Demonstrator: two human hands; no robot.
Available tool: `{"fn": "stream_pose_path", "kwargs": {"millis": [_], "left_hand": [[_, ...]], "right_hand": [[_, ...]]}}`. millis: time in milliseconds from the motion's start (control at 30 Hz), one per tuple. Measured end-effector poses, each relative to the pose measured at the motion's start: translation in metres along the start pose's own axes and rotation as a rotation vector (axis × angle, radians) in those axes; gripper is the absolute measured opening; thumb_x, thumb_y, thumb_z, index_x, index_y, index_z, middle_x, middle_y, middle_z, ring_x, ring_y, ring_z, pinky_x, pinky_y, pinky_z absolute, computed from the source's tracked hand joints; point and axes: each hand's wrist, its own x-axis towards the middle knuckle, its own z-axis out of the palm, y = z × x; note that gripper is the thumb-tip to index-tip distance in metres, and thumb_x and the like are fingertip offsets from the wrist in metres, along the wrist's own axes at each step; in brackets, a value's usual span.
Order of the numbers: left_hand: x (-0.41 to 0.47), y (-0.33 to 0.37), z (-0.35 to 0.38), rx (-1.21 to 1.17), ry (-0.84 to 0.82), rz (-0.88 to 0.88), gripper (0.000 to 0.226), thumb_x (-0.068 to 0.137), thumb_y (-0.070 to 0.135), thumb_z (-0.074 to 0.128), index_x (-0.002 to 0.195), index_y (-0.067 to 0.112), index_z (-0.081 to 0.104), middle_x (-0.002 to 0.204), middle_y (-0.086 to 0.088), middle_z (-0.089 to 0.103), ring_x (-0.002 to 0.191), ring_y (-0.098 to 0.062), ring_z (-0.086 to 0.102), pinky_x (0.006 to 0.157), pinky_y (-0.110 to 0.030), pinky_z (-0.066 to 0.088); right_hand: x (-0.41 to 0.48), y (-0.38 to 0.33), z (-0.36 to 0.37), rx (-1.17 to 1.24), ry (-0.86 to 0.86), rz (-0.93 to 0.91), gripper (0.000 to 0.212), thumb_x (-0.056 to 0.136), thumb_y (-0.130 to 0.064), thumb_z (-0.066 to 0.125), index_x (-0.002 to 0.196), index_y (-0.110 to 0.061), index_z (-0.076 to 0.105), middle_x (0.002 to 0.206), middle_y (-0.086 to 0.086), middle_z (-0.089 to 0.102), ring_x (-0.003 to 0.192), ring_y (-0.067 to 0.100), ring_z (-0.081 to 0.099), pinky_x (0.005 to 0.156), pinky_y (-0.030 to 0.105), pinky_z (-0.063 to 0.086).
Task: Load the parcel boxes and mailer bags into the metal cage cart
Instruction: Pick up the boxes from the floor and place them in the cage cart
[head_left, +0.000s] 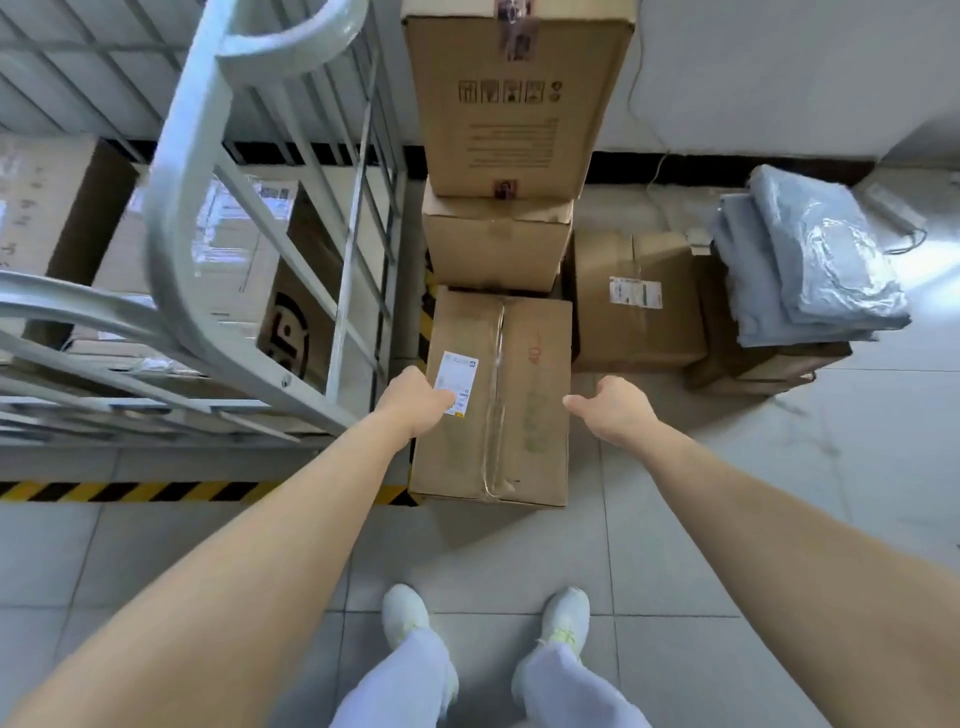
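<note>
A long brown parcel box (511, 415) with a white label lies on the floor straight ahead. My left hand (415, 397) rests on its left top edge, thumb on the label. My right hand (613, 408) hovers at its right edge with fingers curled down and thumb pointing left; it holds nothing. Behind it, two more boxes (514, 104) are stacked against the wall. The metal cage cart (192, 218) stands at the left with several boxes inside. Grey mailer bags (810, 260) are piled on a box at the right.
Another labelled box (636, 301) sits on the floor right of the stack. Yellow-black floor tape (156, 491) runs along the cart's front. A cable (654, 171) trails down the wall. My feet (483, 618) stand on grey tiles.
</note>
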Motion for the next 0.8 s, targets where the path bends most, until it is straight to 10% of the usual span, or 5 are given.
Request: {"fn": "stream_pose_path", "kwargs": {"millis": [233, 433, 800], "left_hand": [[0.104, -0.052, 0.08, 0.036, 0.014, -0.019, 0.043, 0.093, 0.03, 0.056, 0.127, 0.007, 0.045, 0.128, -0.015, 0.051, 0.089, -0.021, 0.051, 0.061, -0.026, 0.041], [0.183, -0.077, 0.131, 0.088, 0.069, -0.047, 0.062, 0.09, 0.032, 0.06, 0.138, 0.003, 0.034, 0.14, -0.018, 0.037, 0.124, -0.032, 0.043, 0.103, -0.04, 0.039], [0.285, -0.101, 0.169, -0.122, 0.198, -0.124, 0.08, 0.083, 0.036, 0.07, 0.141, 0.001, 0.026, 0.142, -0.016, 0.036, 0.125, -0.032, 0.044, 0.1, -0.038, 0.04]], "right_hand": [[0.099, 0.042, 0.086, 0.051, 0.019, 0.017, 0.052, 0.096, -0.035, 0.054, 0.134, -0.001, 0.046, 0.123, 0.012, 0.059, 0.104, 0.028, 0.058, 0.073, 0.03, 0.042], [0.185, 0.078, 0.144, 0.108, 0.05, 0.066, 0.059, 0.087, -0.046, 0.059, 0.129, -0.005, 0.05, 0.115, 0.012, 0.062, 0.097, 0.028, 0.062, 0.068, 0.032, 0.047], [0.288, 0.087, 0.186, 0.541, 0.074, 0.203, 0.078, 0.078, -0.046, 0.071, 0.136, -0.003, 0.042, 0.127, 0.013, 0.057, 0.109, 0.032, 0.058, 0.091, 0.036, 0.049]]}}
